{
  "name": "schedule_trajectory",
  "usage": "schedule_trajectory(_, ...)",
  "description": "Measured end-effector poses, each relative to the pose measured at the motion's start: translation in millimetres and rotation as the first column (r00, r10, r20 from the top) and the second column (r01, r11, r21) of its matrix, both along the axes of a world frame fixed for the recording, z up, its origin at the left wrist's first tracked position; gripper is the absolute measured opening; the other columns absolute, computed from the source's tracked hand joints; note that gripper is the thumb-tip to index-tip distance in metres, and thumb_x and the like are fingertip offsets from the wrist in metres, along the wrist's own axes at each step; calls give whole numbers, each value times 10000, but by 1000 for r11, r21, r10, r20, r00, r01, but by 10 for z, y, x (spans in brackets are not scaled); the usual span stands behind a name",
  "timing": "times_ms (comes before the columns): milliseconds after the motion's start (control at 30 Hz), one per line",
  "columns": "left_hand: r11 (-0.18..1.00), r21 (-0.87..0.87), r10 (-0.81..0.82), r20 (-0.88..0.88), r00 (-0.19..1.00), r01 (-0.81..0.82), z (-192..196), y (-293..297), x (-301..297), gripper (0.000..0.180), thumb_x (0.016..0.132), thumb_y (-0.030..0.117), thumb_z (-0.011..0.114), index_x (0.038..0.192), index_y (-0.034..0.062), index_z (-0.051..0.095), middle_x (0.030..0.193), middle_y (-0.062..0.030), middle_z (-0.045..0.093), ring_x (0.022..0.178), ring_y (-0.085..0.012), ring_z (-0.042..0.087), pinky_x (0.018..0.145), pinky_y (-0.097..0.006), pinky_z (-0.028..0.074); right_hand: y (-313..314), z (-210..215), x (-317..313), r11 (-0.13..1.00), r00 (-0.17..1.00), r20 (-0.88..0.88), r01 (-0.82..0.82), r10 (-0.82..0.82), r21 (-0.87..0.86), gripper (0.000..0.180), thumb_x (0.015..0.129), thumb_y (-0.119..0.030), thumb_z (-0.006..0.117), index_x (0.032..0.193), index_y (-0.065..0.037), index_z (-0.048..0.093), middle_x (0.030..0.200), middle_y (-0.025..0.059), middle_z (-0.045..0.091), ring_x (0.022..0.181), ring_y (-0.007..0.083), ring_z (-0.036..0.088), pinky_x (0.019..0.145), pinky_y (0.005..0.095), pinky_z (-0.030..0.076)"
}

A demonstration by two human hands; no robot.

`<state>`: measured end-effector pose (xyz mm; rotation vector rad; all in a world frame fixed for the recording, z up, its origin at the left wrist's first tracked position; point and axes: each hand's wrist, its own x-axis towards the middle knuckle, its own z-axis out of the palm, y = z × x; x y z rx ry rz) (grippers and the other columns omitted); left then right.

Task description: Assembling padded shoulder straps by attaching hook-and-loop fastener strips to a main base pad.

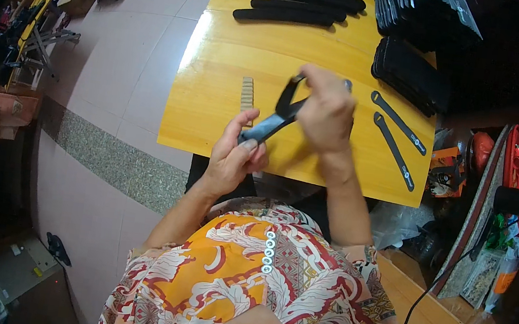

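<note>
Over the near part of the table, my left hand [232, 158] is closed around the lower end of a dark strap bundle [269, 125] with a glossy, pale-shining side. My right hand [328, 109] is closed at its upper end, where a black strap stands up in a loop. How many straps are in the bundle I cannot make out. Beside my left fingers lies a narrow beige ridged strip [247, 91]. To the right of my right hand, a black strap [399, 121] and another black strap [394, 150] lie flat, each with a slotted rounded head and white print.
Several black strap bundles [300, 14] lie across the far side of the yellow table [221, 57]. Tall stacks of black straps [419, 15] and a lower black stack [411, 74] fill the far right. Right of the table stand a red container [515, 158] and a black cylinder with a cable [518, 201].
</note>
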<state>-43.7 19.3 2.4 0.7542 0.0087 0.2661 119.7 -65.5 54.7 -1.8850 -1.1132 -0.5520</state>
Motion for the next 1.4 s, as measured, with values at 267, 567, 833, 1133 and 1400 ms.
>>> schedule_trajectory(267,954,-221,104,-390,915,-202,281,-22,48,343,854,62,451,1193,15,441,848,-140,576,667,-215,556,666,-319,473,-235,312,-152,925,793,-488,-370,364,89,320,757,24,573,1076,30,548,874,174,607,802,295,625,687,317,498)
schedule_trajectory(567,984,-41,151,-342,927,-175,424,-177,90,236,884,150,433,1079,24,479,738,-52,511,577,-113,456,531,-233,369,-331,155,-471,962,963,-36,-267,266,-58,237,682,-85,630,911,-42,592,762,95,497,647,236,564,535,346,453)
schedule_trajectory(833,990,129,-5,-358,934,55,352,-266,-121,276,954,222,442,1083,-17,496,589,-16,427,501,-92,366,476,-239,301,-769,208,55,964,958,138,234,-251,130,184,669,108,534,805,-8,577,715,115,563,639,267,561,571,318,455)
schedule_trajectory(1133,981,29,187,-362,913,-189,299,115,-192,297,950,309,427,1056,39,492,593,5,451,493,-100,413,502,-262,355,-2944,707,1321,404,304,505,910,-808,98,130,773,-101,573,859,-19,627,801,157,602,705,329,576,634,418,468)
schedule_trajectory(1400,971,-224,13,-295,955,-83,240,89,44,190,930,209,475,1023,43,465,854,-120,583,712,-205,570,672,-319,475,-2039,-291,1299,480,731,327,654,-598,-584,147,826,-149,507,832,-70,631,839,134,588,759,329,598,656,425,492)
